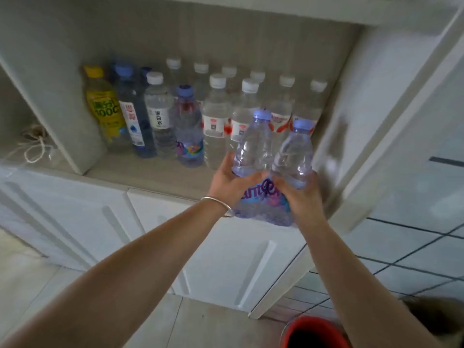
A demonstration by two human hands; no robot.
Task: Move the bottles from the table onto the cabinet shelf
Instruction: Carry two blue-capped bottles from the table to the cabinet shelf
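Two clear bottles with pale blue caps were held upright and side by side in front of the open cabinet shelf (150, 175), just above its front edge. The left bottle (253, 144) was gripped low on its body by the left hand (229, 185), whose fingers were curled round its left side, while the right bottle (293, 151) was gripped by the right hand (298, 197), whose fingers were wrapped over its lower front. The two bottles were pressed against each other, and their purple and blue labels were partly covered by the hands. A thin silver bangle (218, 205) was worn on the left wrist. On the shelf a crowd of bottles was already standing upright: a yellow bottle (104, 106) at the far left, a dark blue bottle (133, 114) beside it, a clear bottle with a white cap and black characters (159, 114) next, and then a blue-capped bottle with a purple label (189, 126), of the same kind as the two held. To the right of these, rows of white-capped clear bottles (217, 114) with red and white labels were ranged toward the back wall. A loop of white cord (35, 149) was lying in the neighbouring compartment to the left. Below the shelf, white cabinet doors (226, 262) were closed, and a red bucket (313, 332) was seen on the tiled floor at the lower right. No table was in view.
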